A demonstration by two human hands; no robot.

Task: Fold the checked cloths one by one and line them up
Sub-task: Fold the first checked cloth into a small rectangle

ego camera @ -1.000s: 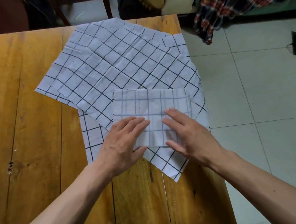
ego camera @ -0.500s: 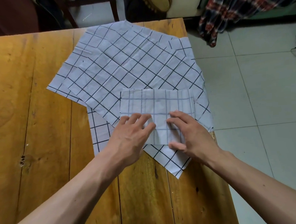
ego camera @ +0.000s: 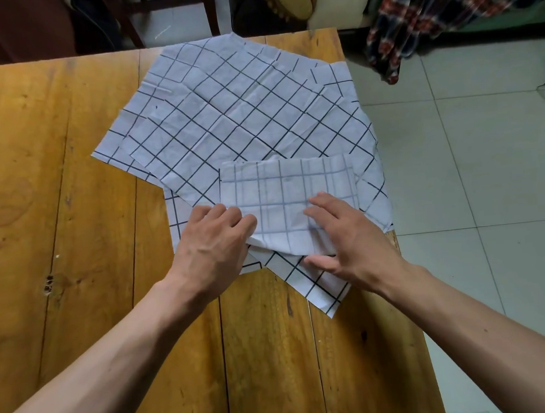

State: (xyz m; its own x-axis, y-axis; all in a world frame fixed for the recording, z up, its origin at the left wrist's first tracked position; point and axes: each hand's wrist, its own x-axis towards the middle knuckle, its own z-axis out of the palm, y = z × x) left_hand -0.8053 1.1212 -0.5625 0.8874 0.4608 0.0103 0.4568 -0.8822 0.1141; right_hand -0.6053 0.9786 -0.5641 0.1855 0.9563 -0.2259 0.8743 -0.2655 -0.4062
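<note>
A folded checked cloth (ego camera: pixel 291 195), pale with faint grid lines, lies on top of a spread pile of unfolded checked cloths (ego camera: pixel 233 113) on the wooden table (ego camera: pixel 74 218). My left hand (ego camera: pixel 213 245) has its fingers curled over the folded cloth's near left corner. My right hand (ego camera: pixel 346 233) holds the near right part, fingers on top and thumb under the edge. The near edge of the folded cloth is raised a little off the pile.
The pile covers the table's far right half and hangs slightly past its right edge (ego camera: pixel 390 231). Bare wood lies to the left and near me. Tiled floor (ego camera: pixel 470 178) is to the right, a plaid fabric (ego camera: pixel 444 10) hangs at the far right, and chair legs (ego camera: pixel 170 18) stand behind.
Both hands lay flat on the folded cloth before. Now their fingers have curled at its near edge, and that edge has lifted off the pile.
</note>
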